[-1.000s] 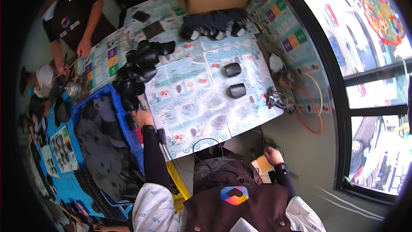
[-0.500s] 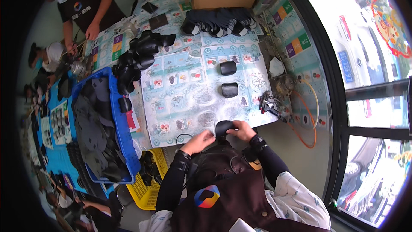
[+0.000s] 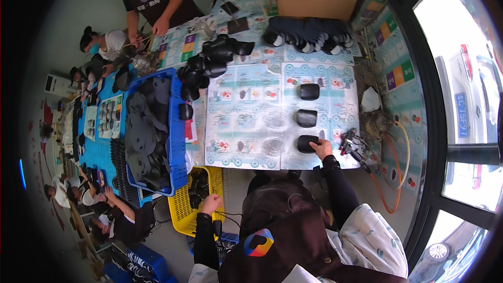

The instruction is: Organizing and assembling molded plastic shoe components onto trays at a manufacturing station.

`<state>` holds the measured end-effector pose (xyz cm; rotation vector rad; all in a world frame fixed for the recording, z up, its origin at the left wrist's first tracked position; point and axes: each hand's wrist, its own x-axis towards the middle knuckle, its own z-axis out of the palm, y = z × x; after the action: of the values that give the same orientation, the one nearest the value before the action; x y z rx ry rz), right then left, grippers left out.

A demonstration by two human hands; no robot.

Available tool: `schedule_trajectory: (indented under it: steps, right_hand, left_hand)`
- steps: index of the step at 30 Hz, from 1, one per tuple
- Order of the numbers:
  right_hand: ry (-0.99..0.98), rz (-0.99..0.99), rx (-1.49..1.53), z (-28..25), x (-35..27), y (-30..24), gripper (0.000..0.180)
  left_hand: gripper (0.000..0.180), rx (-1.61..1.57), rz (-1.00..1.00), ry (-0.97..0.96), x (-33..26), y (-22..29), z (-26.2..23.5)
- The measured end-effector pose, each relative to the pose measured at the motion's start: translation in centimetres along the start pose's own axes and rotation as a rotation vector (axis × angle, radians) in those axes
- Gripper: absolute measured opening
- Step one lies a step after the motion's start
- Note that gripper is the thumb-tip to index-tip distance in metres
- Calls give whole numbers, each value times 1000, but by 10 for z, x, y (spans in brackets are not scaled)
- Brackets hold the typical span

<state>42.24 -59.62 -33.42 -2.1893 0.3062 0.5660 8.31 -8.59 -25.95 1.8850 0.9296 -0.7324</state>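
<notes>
Smooth blk pc (image 3: 305, 144) (semi-glossy)

Right hand (image 3: 323, 150) reaches forward; left hand (image 3: 211, 204) curls lower.

Beyond the right edge of your tabletop (image 3: 241, 118), daylight glares through the window (image 3: 445, 26), washing the view outside toward white. You get bright, fairly even light on the tabletop, with a soft sheen on the black pieces (image 3: 306, 118). Far left looks dimmer and softer; fisheye curvature bends straight lines toward blackened corners.
</notes>
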Motion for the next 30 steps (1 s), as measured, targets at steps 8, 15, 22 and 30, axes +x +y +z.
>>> schedule_trajectory:
  steps: [8, 15, 22, 30]
  right_hand:
    - [202, -181, -206, -13, 7, 33, 50]
    - [190, -104, -12, -31, -98, -23, 22]
    - [190, 4, 123, -4, -178, -57, 17]
    - [-270, 256, 750, 36, -156, -228, 45]
  left_hand:
    - [51, 125, 325, 528, 142, 148, -60]
    - [49, 497, 132, 912, 248, 238, -171]
    - [32, 570, 145, 861, 337, 255, -222]
    - [9, 954, 1063, 669, 145, 343, -121]
